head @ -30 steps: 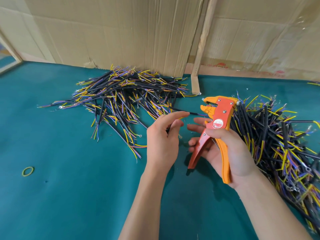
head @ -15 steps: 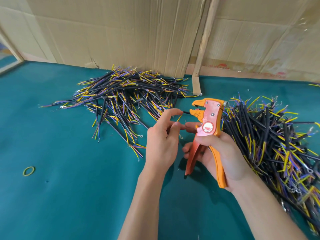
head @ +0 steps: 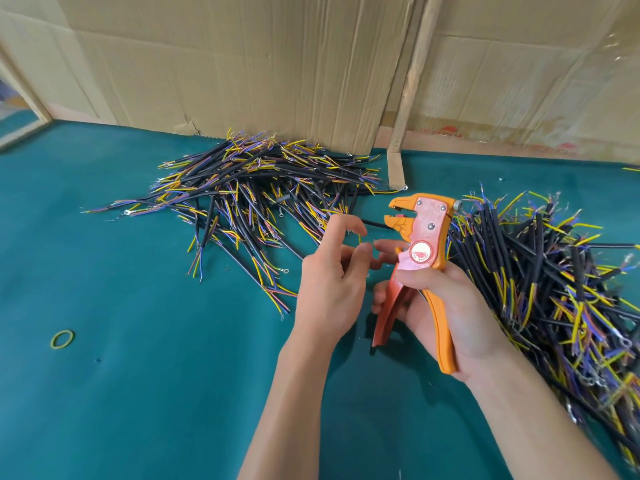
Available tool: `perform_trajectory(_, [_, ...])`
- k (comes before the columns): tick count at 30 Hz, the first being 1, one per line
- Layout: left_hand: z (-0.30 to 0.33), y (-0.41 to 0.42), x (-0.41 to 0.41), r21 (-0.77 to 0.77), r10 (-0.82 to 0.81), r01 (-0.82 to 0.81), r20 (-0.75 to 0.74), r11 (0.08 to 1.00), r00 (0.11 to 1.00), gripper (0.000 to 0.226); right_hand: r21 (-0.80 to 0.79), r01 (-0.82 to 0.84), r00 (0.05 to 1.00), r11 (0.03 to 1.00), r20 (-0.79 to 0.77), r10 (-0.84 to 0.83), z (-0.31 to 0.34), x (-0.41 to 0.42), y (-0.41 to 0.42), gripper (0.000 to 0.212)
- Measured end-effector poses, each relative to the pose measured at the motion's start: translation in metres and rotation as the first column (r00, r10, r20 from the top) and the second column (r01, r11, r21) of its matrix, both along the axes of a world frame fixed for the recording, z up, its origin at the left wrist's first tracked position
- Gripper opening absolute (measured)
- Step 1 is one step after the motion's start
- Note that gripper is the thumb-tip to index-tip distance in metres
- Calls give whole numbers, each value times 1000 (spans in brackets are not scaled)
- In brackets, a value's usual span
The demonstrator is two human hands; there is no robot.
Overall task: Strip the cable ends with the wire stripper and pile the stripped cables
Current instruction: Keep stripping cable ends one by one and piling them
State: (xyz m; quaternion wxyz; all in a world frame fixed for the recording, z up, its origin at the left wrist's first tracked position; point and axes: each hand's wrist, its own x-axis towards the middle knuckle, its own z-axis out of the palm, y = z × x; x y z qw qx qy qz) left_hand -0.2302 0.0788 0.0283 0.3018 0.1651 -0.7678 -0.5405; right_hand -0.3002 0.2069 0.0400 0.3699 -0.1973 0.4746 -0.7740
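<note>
R hand [head: 446, 306] grips wire stripper [head: 420, 244]; one black cable [head: 375, 224] sits in its head. L hand [head: 332, 275] has loosely spread fingers, nothing held. Best: squeeze fully, then drop cable on L pile [head: 249, 188].

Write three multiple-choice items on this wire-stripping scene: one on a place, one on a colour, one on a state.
1. The rubber band lies:
A. on the green tabletop, left of both hands
B. on the right cable pile
C. round the stripper

2. The wire stripper is:
A. blue
B. orange and red
C. black

3. The right hand:
A. lies flat and open
B. pinches the band
C. grips the stripper's handles

Answers:
1 A, it lies alone on bare green surface.
2 B, orange body, red handle.
3 C, its fingers wrap the handles.
</note>
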Motion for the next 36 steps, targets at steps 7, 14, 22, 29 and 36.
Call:
perform_trajectory(7, [-1,-1,0,96,1,2,-37,995,999,13,14,-44,999,999,-31,45,2,1,2,49])
perform_trajectory(14, [-5,-3,-1,75,84,-83,-3,994,996,20,49,-55,997,997,-47,57,4,2,1,50])
perform_trajectory(22, [-5,-1,-3,14,121,-120,-61,993,991,23,-4,-32,999,999,-5,32,9,4,2,56])
perform_trajectory(29, [-4,-1,-3,18,111,-111,-42,994,993,15,-20,-40,999,999,-12,39,11,6,1,56])
perform_trajectory(36, [-1,2,-2,-24,178,-180,-74,983,981,25,-10,-44,999,999,-11,44,10,5,1,57])
